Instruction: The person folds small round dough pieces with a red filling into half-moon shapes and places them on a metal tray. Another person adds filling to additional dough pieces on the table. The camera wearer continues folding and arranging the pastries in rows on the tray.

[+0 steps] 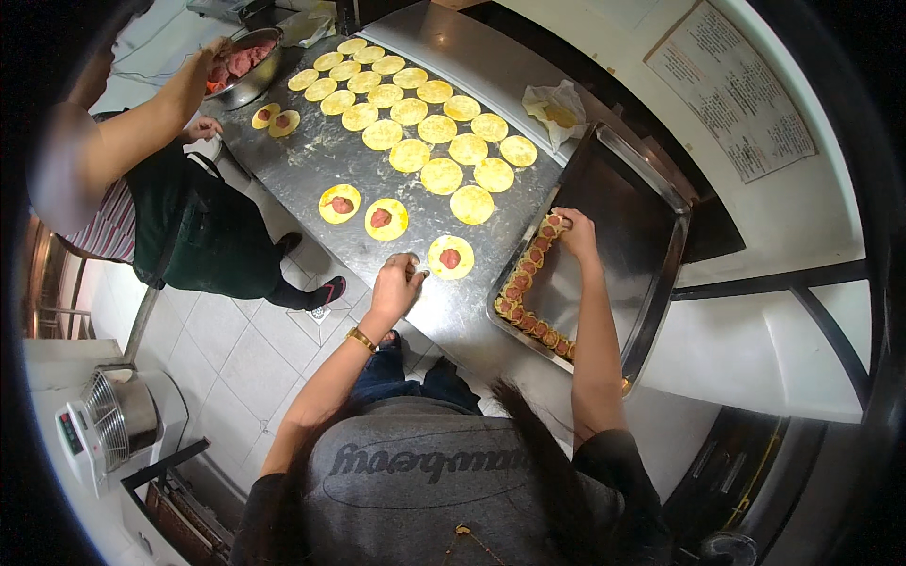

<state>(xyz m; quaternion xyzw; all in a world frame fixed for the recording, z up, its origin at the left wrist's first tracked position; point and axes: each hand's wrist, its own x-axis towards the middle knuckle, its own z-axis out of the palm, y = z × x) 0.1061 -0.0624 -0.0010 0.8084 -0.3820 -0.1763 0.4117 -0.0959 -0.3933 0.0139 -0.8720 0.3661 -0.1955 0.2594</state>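
Observation:
My right hand (578, 234) is over the left side of a metal tray (651, 203), its fingers closed on an open-topped dumpling (553, 224) at the far end of a row. More dumplings (517, 283), yellow with pink meat showing, line the tray's left side and near edge. My left hand (396, 283) hovers at the table's near edge with curled fingers; I see nothing in them. Just beyond it lies a round yellow wrapper (461, 269) with a ball of pink filling (450, 258). Two more filled wrappers (394, 229) lie to its left.
Rows of plain wrappers (437, 128) cover the far part of the floured steel table (283, 179). At left a co-worker's hand (219, 45) is at a bowl of pink meat (269, 71), near two small filled wrappers (283, 123). A plastic bag (557, 108) lies behind the tray.

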